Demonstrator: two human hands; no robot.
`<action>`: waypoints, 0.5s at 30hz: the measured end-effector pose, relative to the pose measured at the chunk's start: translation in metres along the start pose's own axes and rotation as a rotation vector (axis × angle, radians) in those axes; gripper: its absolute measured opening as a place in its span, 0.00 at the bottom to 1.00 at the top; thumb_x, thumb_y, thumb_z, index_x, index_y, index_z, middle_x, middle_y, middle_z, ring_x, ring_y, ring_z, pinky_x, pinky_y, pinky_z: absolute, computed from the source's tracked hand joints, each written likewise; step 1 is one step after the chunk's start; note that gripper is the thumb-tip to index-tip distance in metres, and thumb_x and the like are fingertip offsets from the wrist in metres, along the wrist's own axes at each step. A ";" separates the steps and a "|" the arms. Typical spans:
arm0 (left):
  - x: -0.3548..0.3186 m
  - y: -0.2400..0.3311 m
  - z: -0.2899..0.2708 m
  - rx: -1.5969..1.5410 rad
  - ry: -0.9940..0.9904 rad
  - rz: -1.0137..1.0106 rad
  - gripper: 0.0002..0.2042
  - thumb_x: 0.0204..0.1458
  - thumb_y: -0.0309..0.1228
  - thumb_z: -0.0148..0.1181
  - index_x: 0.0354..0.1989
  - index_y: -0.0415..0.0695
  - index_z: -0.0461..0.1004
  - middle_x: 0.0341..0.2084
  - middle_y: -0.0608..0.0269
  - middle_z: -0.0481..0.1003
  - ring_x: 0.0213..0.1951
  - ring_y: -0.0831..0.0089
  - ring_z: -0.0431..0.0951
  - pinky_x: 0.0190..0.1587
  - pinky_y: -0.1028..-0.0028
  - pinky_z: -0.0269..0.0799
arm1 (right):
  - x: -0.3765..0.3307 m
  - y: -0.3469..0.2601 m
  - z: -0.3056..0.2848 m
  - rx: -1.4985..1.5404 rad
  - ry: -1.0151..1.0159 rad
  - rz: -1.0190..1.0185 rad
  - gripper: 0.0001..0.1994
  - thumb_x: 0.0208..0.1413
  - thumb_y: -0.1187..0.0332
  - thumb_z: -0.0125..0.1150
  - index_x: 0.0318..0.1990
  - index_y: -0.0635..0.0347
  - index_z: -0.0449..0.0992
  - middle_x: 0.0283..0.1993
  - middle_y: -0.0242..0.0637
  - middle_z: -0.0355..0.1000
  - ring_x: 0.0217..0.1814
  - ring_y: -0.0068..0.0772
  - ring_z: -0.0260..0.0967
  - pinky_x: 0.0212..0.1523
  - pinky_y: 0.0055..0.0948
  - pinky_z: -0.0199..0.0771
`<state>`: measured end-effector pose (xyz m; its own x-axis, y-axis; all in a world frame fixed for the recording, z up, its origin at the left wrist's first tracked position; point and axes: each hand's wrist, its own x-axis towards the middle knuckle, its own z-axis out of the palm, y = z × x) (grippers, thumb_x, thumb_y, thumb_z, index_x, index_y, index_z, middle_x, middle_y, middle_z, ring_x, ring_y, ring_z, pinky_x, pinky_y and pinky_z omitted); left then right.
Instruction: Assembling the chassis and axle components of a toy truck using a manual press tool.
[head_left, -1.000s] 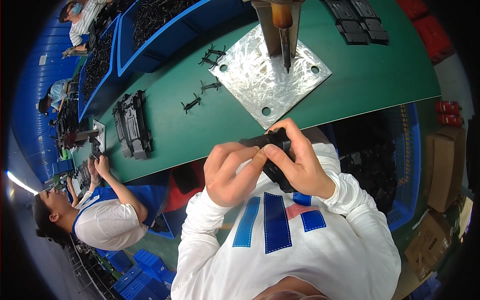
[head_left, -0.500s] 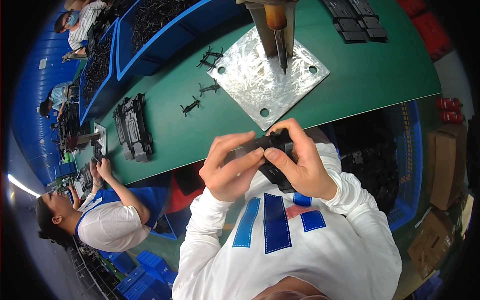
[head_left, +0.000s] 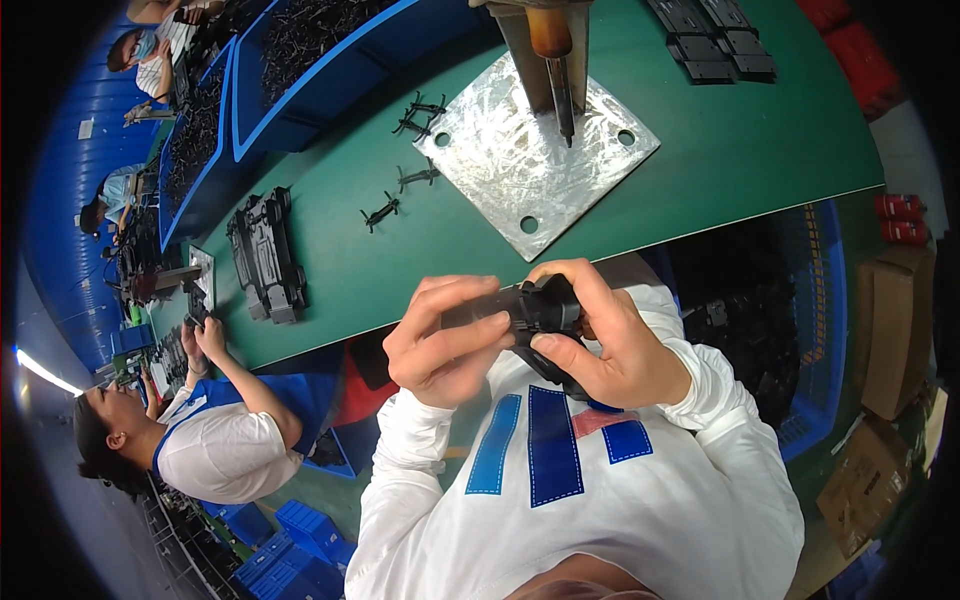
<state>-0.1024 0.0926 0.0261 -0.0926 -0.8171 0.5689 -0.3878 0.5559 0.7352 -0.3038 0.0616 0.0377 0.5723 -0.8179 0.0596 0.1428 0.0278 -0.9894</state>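
Observation:
In front of my chest, over the table's near edge, is a black moulded plastic part (head_left: 548, 308). My right hand (head_left: 615, 345) is wrapped round its right side, thumb on the near face. My left hand (head_left: 445, 340) is closed at its left end, fingertips against it and slightly blurred; the fingers hide that end. Beyond my hands lies a square silvery metal plate (head_left: 500, 160) with corner holes. Above it, a pointed metal tip (head_left: 563, 105) with an amber handle hangs from a bracket. Small black H-shaped plastic pieces (head_left: 380, 212) lie left of the plate.
Blue bins (head_left: 300, 100) full of black pieces stand at the far left of the green table (head_left: 740, 150). Long black chassis-like parts (head_left: 268, 255) lie left and far right. A blue crate (head_left: 825, 350) sits below at right. A co-worker (head_left: 220, 440) works at left.
My left hand has shifted slightly left and down along the black plastic part, its fingers less overlapped with my right thumb. The part has turned a little in my right hand.

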 end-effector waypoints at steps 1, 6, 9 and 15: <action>-0.001 0.000 0.000 -0.001 0.008 0.005 0.17 0.29 0.17 0.73 0.33 0.41 0.81 0.40 0.49 0.78 0.39 0.58 0.79 0.40 0.66 0.76 | 0.000 -0.001 0.000 -0.017 -0.005 -0.010 0.22 0.53 0.78 0.59 0.55 0.68 0.61 0.39 0.50 0.73 0.34 0.41 0.78 0.35 0.30 0.75; -0.001 0.006 -0.001 0.008 0.020 0.022 0.17 0.29 0.19 0.74 0.33 0.42 0.81 0.40 0.48 0.78 0.39 0.57 0.79 0.41 0.66 0.77 | 0.000 -0.004 -0.001 -0.037 -0.022 -0.053 0.21 0.53 0.77 0.59 0.54 0.68 0.62 0.38 0.49 0.73 0.34 0.41 0.78 0.36 0.30 0.75; -0.001 0.008 -0.003 0.018 0.016 0.030 0.17 0.29 0.20 0.75 0.33 0.42 0.81 0.40 0.48 0.78 0.39 0.57 0.79 0.41 0.66 0.77 | 0.000 -0.006 -0.002 -0.031 -0.027 -0.058 0.21 0.52 0.77 0.60 0.53 0.68 0.62 0.38 0.49 0.73 0.35 0.40 0.79 0.36 0.30 0.76; -0.005 0.011 -0.005 0.024 0.019 0.019 0.18 0.28 0.21 0.75 0.33 0.43 0.81 0.40 0.49 0.78 0.39 0.57 0.79 0.42 0.65 0.76 | 0.000 -0.005 -0.001 -0.040 -0.053 -0.077 0.21 0.52 0.76 0.61 0.53 0.69 0.63 0.39 0.48 0.73 0.35 0.40 0.79 0.37 0.30 0.76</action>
<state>-0.1020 0.1032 0.0335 -0.0832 -0.8033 0.5898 -0.4084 0.5673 0.7151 -0.3054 0.0603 0.0422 0.6028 -0.7853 0.1413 0.1563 -0.0574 -0.9860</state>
